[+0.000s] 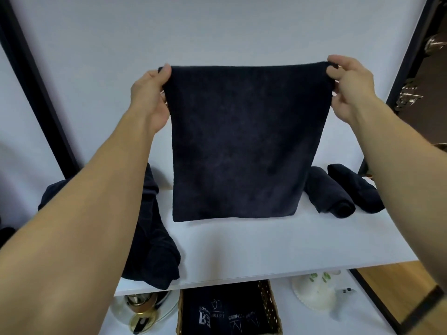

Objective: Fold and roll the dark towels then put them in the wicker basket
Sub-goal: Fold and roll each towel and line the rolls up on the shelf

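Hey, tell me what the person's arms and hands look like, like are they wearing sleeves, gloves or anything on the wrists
Both arms are bare up to the frame edge, with no sleeves showing. The left hand and right hand wear no gloves, and no rings are visible. The only thing worn is a dark band around the right forearm, low at the right edge of the view. No cables or markings show on either arm.

I'm showing both forearms bare, no sleeves reaching into view. My left hand (151, 93) and right hand (348, 85) are going ungloved, nothing showing on the visible fingers.
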